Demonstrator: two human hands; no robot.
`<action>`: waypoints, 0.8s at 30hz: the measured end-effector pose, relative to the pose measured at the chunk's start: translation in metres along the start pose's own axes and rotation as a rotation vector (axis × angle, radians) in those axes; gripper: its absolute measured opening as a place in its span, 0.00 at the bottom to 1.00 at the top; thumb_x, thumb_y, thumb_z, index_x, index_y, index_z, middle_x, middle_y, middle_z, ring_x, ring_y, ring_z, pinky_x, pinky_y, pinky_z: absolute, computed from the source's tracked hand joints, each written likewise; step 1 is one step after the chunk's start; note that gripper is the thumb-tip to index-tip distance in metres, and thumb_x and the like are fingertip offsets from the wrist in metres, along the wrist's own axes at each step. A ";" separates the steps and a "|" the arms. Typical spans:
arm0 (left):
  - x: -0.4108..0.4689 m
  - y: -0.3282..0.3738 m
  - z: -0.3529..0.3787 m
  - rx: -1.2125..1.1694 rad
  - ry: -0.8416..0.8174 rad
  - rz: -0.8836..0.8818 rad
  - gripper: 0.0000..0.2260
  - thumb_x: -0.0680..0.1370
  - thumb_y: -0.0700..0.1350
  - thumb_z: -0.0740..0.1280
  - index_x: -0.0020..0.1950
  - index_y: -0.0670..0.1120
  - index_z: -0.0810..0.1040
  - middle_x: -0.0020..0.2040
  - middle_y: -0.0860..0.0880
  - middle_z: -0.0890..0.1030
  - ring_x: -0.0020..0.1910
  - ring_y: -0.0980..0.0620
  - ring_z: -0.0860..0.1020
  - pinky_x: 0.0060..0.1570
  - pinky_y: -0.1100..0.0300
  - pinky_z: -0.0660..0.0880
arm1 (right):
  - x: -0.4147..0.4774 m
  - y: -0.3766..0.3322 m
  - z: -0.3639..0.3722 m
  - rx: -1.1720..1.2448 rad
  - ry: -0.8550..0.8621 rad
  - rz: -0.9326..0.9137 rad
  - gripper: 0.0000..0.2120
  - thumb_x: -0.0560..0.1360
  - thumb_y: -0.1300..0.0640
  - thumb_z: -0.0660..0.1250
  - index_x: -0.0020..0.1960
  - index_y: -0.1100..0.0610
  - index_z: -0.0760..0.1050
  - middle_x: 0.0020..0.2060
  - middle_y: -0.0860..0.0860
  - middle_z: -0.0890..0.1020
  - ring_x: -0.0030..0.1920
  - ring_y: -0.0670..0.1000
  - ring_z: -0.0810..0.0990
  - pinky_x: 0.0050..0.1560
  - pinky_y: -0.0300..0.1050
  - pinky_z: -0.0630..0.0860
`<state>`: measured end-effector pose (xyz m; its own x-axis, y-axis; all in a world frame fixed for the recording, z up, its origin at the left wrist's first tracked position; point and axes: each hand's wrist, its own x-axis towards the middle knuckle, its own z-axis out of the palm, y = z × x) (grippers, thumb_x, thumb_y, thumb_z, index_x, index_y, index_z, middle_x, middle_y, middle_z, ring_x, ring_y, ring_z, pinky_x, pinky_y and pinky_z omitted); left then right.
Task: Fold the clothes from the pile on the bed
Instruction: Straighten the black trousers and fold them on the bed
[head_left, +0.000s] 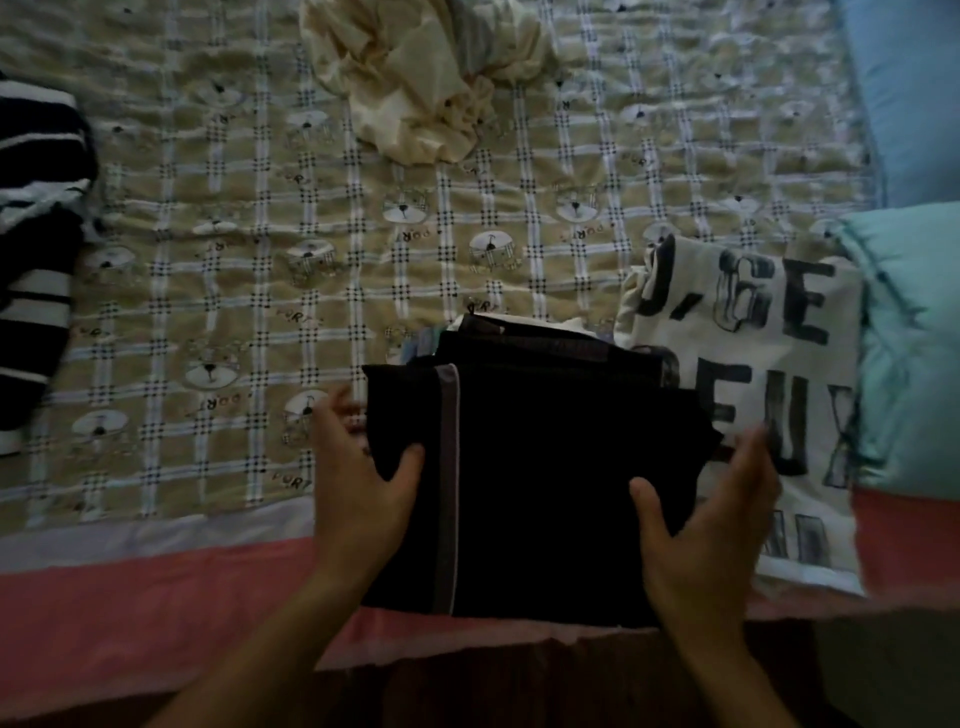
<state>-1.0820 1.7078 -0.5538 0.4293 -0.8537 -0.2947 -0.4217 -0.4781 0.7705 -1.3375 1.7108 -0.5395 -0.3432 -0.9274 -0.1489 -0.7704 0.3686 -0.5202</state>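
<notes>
Left grip (363, 493) and right grip (711, 525) pinch opposite edges of the folded black garment (540, 467) between them; keep thumbs flat, edges level, layers squared.

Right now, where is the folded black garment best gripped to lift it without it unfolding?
Take the folded black garment by its two side edges, from left and right, thumbs on top, as the left hand and right hand do. It is a flat layered stack; a corner pinch would likely spill it.
</notes>
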 end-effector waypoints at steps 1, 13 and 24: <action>-0.001 0.012 -0.001 0.107 0.115 0.166 0.32 0.74 0.41 0.73 0.72 0.45 0.60 0.66 0.48 0.67 0.65 0.53 0.70 0.65 0.51 0.71 | 0.001 -0.002 -0.001 -0.041 0.052 -0.113 0.43 0.76 0.44 0.65 0.80 0.52 0.42 0.78 0.54 0.52 0.78 0.53 0.51 0.75 0.53 0.53; 0.052 -0.009 0.080 0.889 -0.376 0.734 0.33 0.81 0.65 0.49 0.81 0.51 0.47 0.81 0.47 0.43 0.80 0.44 0.41 0.75 0.36 0.47 | 0.056 0.028 0.071 -0.408 -0.265 -0.394 0.32 0.80 0.37 0.45 0.80 0.49 0.43 0.79 0.53 0.44 0.79 0.54 0.40 0.76 0.63 0.47; 0.071 0.036 0.070 0.758 -0.346 0.574 0.29 0.78 0.67 0.49 0.74 0.54 0.66 0.74 0.51 0.67 0.73 0.48 0.63 0.69 0.44 0.60 | 0.078 -0.008 0.059 -0.269 -0.254 -0.319 0.35 0.78 0.33 0.39 0.79 0.48 0.37 0.79 0.48 0.41 0.79 0.49 0.41 0.76 0.61 0.47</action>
<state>-1.1229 1.6160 -0.5871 -0.2023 -0.9511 -0.2333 -0.9395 0.1212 0.3204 -1.3263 1.6321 -0.5963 0.0485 -0.9707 -0.2353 -0.9387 0.0361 -0.3428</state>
